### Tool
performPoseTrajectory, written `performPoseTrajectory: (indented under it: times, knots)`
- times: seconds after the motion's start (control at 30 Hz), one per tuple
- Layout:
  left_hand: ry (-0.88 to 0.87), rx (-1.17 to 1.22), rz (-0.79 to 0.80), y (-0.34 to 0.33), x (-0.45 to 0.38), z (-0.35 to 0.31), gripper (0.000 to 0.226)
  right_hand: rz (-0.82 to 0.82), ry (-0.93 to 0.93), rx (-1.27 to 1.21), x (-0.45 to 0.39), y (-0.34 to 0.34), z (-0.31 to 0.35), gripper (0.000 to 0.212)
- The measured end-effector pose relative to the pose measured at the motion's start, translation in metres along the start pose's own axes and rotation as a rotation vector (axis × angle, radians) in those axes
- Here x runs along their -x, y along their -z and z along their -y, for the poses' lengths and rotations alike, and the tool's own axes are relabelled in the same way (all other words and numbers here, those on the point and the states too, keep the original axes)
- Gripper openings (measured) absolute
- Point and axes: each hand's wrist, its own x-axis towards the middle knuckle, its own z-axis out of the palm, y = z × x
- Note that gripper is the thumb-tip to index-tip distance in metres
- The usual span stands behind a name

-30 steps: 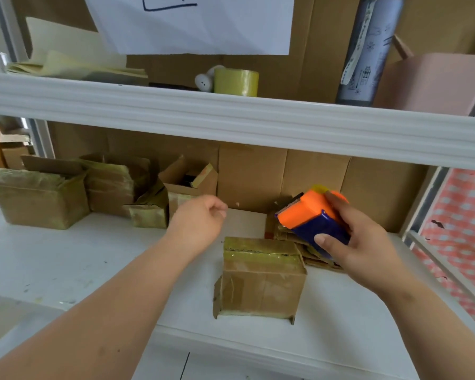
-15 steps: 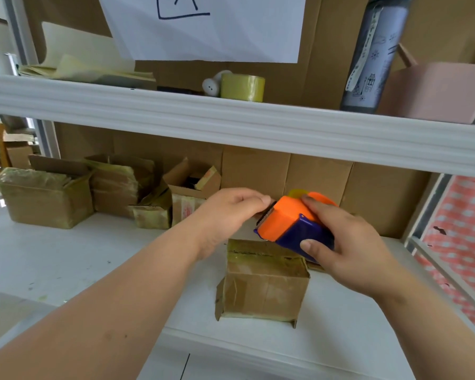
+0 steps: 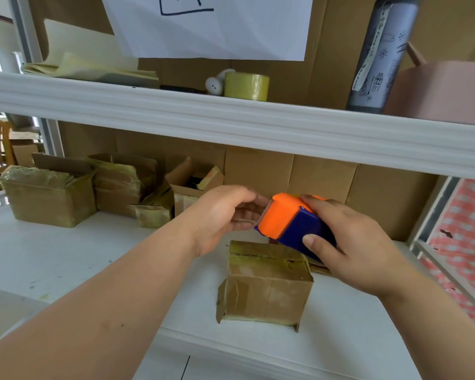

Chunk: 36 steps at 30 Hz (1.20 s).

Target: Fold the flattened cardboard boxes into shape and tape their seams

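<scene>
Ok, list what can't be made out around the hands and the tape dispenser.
Head view only:
- Left hand fingertips: hidden behind the tape dispenser, so a pinch on the tape end is unconfirmed.
- Flattened cardboard: mostly covered by the right hand.
- Box far side: out of sight.

The upper shelf's white front rail [image 3: 231, 119] caps the working bay from above; brown cardboard backing [image 3: 321, 174] closes the rear; a cluster of taped cardboard boxes [image 3: 50, 196] crowds the back left, one with open flaps [image 3: 192, 185] just behind the left hand [image 3: 225, 215]; the small taped box [image 3: 266, 283] stands mid-shelf under the tape dispenser [image 3: 291, 223]; bare white shelf [image 3: 66, 256] lies open front-left — and a metal frame [image 3: 444, 259] bounds the right.
</scene>
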Motion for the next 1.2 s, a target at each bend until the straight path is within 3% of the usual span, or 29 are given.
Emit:
performPoseTrajectory:
  times: [0.13,0.33,0.57,0.8,0.93,1.1,1.2]
  knots:
    - [0.003,-0.118,-0.012,-0.002,-0.003,0.002,0.009,-0.025,0.013,0.043,-0.006,0.000,-0.001,0.056]
    - [-0.009,-0.108,-0.114,-0.011,-0.011,0.006,0.016,-0.056,-0.012,-0.005,-0.016,0.001,-0.006,0.051]
    - [-0.055,-0.151,-0.212,-0.018,-0.018,0.003,0.019,0.143,-0.046,-0.256,-0.022,0.004,-0.020,0.049]
    - [-0.151,-0.259,-0.291,-0.014,-0.026,-0.004,0.019,0.183,-0.044,-0.389,-0.021,0.008,-0.031,0.046]
    - [-0.166,-0.270,-0.302,-0.014,-0.028,-0.001,0.015,0.219,-0.035,-0.388,-0.022,0.014,-0.036,0.047]
    - [-0.169,-0.221,-0.415,-0.003,-0.031,-0.007,0.018,0.265,-0.053,-0.181,-0.026,0.010,-0.048,0.071]
    - [-0.149,-0.119,-0.475,0.022,-0.029,-0.016,0.012,0.284,-0.110,-0.153,-0.020,0.005,-0.064,0.065]
